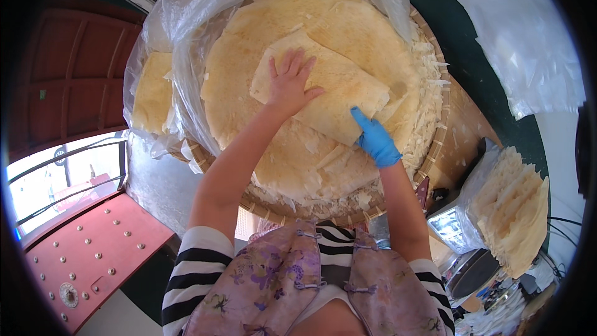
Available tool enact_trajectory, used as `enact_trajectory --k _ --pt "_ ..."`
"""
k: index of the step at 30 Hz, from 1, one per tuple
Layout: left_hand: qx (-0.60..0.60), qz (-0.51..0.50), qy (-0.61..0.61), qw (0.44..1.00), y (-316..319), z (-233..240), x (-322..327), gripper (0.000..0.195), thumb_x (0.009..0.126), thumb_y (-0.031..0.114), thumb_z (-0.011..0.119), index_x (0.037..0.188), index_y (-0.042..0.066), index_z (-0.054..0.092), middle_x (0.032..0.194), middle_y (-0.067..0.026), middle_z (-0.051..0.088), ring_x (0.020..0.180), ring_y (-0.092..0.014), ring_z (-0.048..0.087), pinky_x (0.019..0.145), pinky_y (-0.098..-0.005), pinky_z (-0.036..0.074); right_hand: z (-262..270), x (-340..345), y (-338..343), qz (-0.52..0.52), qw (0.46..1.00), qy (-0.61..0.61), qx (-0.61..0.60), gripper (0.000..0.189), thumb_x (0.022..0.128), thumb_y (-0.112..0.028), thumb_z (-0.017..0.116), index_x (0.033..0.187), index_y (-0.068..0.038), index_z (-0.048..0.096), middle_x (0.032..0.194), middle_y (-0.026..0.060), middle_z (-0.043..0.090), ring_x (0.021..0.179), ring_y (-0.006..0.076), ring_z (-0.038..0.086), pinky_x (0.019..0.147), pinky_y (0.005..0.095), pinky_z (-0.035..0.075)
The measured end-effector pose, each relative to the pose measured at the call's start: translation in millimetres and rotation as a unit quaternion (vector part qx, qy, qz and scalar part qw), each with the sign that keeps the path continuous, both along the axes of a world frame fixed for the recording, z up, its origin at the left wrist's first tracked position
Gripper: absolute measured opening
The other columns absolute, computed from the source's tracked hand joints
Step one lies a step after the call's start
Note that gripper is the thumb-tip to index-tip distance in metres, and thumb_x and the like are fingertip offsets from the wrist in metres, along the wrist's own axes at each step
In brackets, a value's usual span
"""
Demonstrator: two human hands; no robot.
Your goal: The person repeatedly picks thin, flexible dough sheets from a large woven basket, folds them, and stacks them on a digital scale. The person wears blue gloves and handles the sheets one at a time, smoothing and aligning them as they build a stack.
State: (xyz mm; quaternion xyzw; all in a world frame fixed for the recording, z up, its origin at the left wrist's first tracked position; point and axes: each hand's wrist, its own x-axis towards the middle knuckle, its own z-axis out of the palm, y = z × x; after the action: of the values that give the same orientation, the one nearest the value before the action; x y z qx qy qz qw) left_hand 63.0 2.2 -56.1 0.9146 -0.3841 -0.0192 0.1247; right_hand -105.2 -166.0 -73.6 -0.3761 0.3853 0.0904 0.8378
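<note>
A wide stack of thin, pale-yellow round pancakes (238,70) lies in a round woven bamboo tray (437,56). On top rests a pancake folded into a rough rectangle (340,79), set at a slant. My bare left hand (290,86) is pressed flat on its upper left part, fingers spread. My right hand (377,142), in a blue glove, grips the lower right corner, with the thumb on top and the other fingers mostly hidden at the edge. Flakes and torn scraps (426,98) gather along the tray's right and front sides.
Clear plastic film (186,51) drapes over the tray's far and left edges. A folded pancake (153,93) sits under plastic at left. Plastic bags (522,51) lie at right. Nearer, ragged layered sheets (510,210) stand beside a shiny metal tin (452,228). A studded pink door (93,256) is at lower left.
</note>
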Motion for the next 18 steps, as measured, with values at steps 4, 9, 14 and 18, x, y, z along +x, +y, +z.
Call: enact_trajectory --k 4,9,14,18 --pt "-0.003 0.02 0.067 0.998 6.8 -21.5 11.2 0.074 0.08 0.047 0.064 0.14 0.014 0.038 0.148 -0.0141 0.03 0.139 -0.032 0.021 0.111 -0.0561 0.01 -14.0 -2.4 3.2 0.131 0.946 -0.035 -0.296 0.054 0.088 -0.037 0.064 0.126 0.0 0.051 0.115 0.01 0.058 0.098 0.0195 0.06 0.077 0.0329 0.053" --pt "-0.387 0.22 0.056 0.894 32.2 -7.9 -29.9 0.069 0.081 0.029 0.071 0.135 0.001 0.038 0.14 -0.0208 0.036 0.133 -0.03 0.032 0.111 -0.0447 0.021 -20.4 8.2 2.8 -0.037 0.998 0.052 -0.012 0.061 0.087 -0.041 0.064 0.129 -0.001 0.048 0.12 0.0107 0.057 0.105 0.0213 0.059 0.08 0.0348 0.054" --pt "-0.545 0.429 0.571 0.438 33.2 0.8 -130.5 0.041 0.089 0.017 0.063 0.124 0.005 0.047 0.121 -0.0088 0.053 0.111 -0.02 0.052 0.095 -0.0326 0.042 5.7 12.1 6.9 -0.054 0.997 0.027 0.039 0.06 0.087 -0.041 0.064 0.129 -0.003 0.048 0.118 0.0093 0.059 0.1 0.0225 0.061 0.081 0.037 0.054" --pt "-0.601 0.319 0.657 0.326 -9.6 -14.5 -121.3 0.044 0.089 0.02 0.064 0.126 0.004 0.047 0.118 -0.0083 0.057 0.107 -0.021 0.056 0.094 -0.0361 0.046 27.1 13.1 7.3 -0.06 0.996 0.047 0.045 0.057 0.089 -0.041 0.062 0.127 -0.002 0.05 0.111 0.0092 0.062 0.09 0.0199 0.064 0.08 0.0372 0.055"
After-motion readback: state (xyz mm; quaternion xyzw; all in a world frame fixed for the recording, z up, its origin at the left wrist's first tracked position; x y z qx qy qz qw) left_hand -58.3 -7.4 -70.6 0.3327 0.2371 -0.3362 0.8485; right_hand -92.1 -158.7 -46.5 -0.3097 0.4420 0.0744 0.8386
